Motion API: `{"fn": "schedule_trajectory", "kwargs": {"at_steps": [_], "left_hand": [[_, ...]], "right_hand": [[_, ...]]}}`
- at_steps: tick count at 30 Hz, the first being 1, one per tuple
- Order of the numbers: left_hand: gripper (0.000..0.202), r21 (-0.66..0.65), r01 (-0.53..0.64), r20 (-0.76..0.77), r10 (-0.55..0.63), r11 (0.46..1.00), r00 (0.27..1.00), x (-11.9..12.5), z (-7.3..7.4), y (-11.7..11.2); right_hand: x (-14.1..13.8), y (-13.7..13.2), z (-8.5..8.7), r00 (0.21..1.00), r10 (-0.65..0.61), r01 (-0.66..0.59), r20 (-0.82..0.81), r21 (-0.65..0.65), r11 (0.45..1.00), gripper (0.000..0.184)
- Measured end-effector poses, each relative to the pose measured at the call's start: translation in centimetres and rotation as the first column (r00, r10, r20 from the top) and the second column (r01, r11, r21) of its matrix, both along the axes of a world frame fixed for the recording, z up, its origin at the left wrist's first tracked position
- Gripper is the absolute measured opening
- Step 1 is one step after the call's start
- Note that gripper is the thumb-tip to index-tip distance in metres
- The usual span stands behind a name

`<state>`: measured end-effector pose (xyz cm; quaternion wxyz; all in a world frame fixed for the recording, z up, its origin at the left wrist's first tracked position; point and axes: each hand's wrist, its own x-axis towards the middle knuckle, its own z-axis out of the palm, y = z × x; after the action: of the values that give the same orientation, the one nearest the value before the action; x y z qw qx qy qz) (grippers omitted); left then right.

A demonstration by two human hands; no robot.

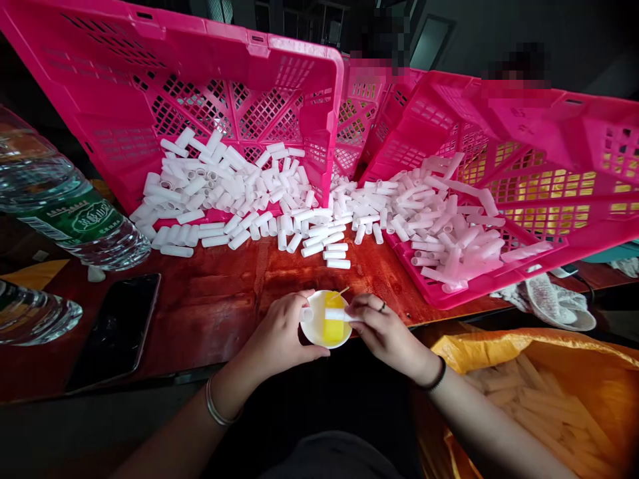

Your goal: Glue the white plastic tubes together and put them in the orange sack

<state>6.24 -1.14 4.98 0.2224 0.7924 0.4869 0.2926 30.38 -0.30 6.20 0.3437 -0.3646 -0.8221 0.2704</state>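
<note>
My left hand (pixel 284 330) is wrapped round the side of a small white bowl (pixel 312 332), thumb along its near rim. A short white tube piece (pixel 306 315) shows its end by the fingers of that hand. In the bowl lies a bright yellow block (pixel 333 331), perhaps a sponge, with a thin stick (pixel 340 293) at its far edge. My right hand (pixel 379 326) pinches a white plastic tube (pixel 335 315), which lies level across the yellow block. Whether the tube touches the block I cannot tell.
Pink crates (pixel 294 63) (pixel 439 296) tipped on their sides spill many white tubes (pixel 214 186) onto the red-brown table (pixel 224 293). A phone (pixel 117 332) and water bottles (pixel 64 193) stand left. An orange sack (pixel 499 340) of long pale pieces sits right. Two blurred people are behind.
</note>
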Motion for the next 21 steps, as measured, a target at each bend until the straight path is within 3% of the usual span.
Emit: {"fn": "schedule_trajectory", "kwargs": {"at_steps": [2, 3, 6, 7, 8, 10, 12, 13, 18, 21], "left_hand": [[0.088, -0.002, 0.011, -0.001, -0.011, 1.0, 1.0, 0.0, 0.0, 0.0], [0.088, -0.003, 0.017, -0.002, -0.017, 1.0, 1.0, 0.0, 0.0, 0.0], [0.086, -0.005, 0.022, -0.003, -0.022, 1.0, 1.0, -0.1, 0.1, 0.0], [0.086, -0.005, 0.022, -0.004, -0.022, 1.0, 1.0, -0.1, 0.1, 0.0], [0.087, -0.007, 0.023, -0.004, -0.023, 1.0, 1.0, -0.1, 0.1, 0.0], [0.086, -0.008, 0.022, -0.001, -0.022, 1.0, 1.0, -0.1, 0.1, -0.1], [0.085, -0.005, 0.024, 0.004, -0.024, 1.0, 1.0, -0.1, 0.1, -0.1], [0.085, -0.006, 0.025, 0.005, -0.025, 1.0, 1.0, -0.1, 0.1, 0.0], [0.085, -0.021, 0.025, 0.019, -0.025, 0.999, 1.0, -0.1, 0.1, 0.0], [0.084, -0.031, 0.033, 0.032, -0.032, 0.999, 0.999, -0.1, 0.2, 0.1]], "right_hand": [[0.1, -0.4, 0.1, 0.999, 0.046, -0.046, -0.002, 0.025, 0.999, 0.019], [0.1, -0.6, 0.2, 0.999, 0.037, -0.038, -0.026, -0.027, 0.999, 0.019], [-0.3, -1.2, 0.6, 0.994, -0.066, 0.032, -0.087, -0.343, 0.939, 0.027], [-0.4, -1.4, 0.6, 0.991, -0.103, 0.063, -0.081, -0.395, 0.916, 0.028], [-0.5, -1.6, 0.6, 0.989, -0.13, 0.096, -0.065, -0.384, 0.918, 0.028], [-0.6, -1.8, 0.6, 0.989, -0.143, 0.134, -0.025, -0.212, 0.968, 0.022], [-0.5, -2.0, 0.5, 0.996, -0.092, 0.092, 0.004, -0.026, 0.995, 0.018], [-0.5, -2.1, 0.5, 0.998, -0.059, 0.059, 0.013, 0.006, 0.998, 0.018], [-0.5, -2.5, 0.3, 0.99, -0.111, 0.093, -0.087, -0.188, 0.978, 0.029], [-0.3, -2.7, 0.1, 0.995, -0.104, 0.104, 0.014, -0.06, 0.993, 0.024]]}}
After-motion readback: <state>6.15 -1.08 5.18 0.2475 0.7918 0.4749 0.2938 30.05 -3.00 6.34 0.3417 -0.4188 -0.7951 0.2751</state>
